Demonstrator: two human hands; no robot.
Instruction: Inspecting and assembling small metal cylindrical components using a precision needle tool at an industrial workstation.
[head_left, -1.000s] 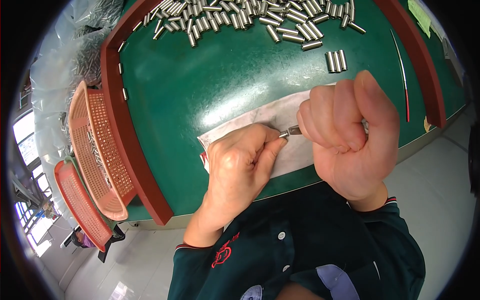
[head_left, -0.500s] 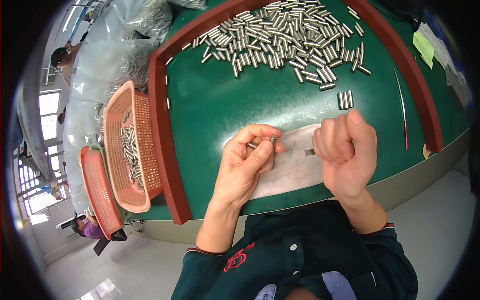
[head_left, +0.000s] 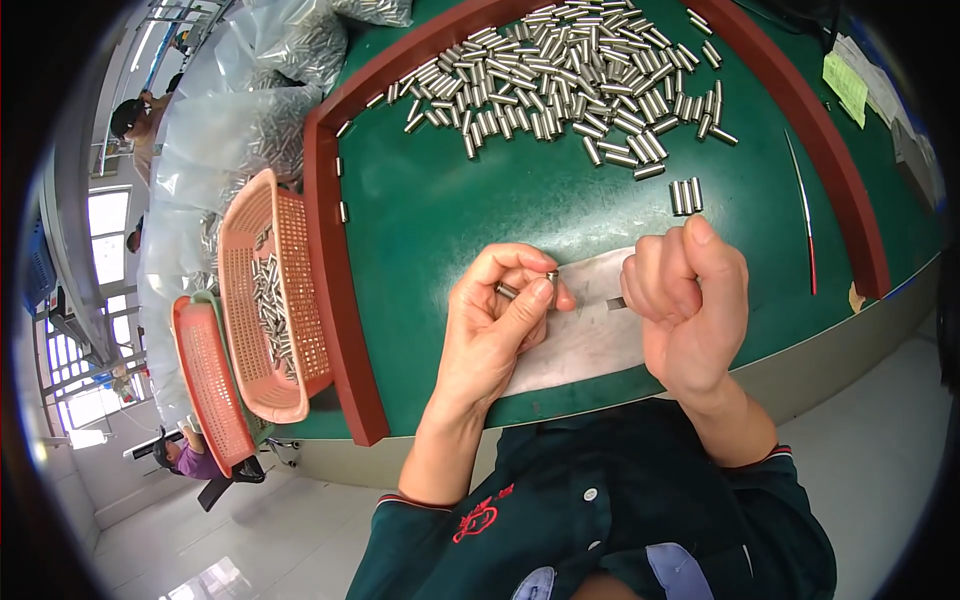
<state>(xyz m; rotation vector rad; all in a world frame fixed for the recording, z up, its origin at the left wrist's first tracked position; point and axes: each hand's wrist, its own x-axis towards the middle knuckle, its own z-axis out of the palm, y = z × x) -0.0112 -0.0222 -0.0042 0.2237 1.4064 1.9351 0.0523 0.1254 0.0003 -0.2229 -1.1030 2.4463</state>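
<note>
My left hand (head_left: 500, 318) is closed, pinching a small steel pin (head_left: 552, 277) between thumb and forefinger. A second steel pin (head_left: 507, 291) is tucked among its curled fingers. To the right, my right hand (head_left: 690, 300) is held in a fist with the thumb up. A short flat grey end (head_left: 615, 303) sticks out beside its fingers; the rest is hidden by the hand. Beneath both hands lies a whitish cloth (head_left: 570, 350). Three steel pins (head_left: 687, 197) stand side by side just beyond my right hand.
A heap of steel pins (head_left: 560, 85) covers the far part of the green table (head_left: 420, 250), framed by red-brown rails (head_left: 335, 300). Pink baskets (head_left: 290, 405) holding pins and clear bags (head_left: 275, 120) stand left. At right lies a thin red-handled tool (head_left: 811, 255).
The view has shifted slightly. Both hands keep nearly the same pose, and the pin at my left fingertips looks tilted more upright.
</note>
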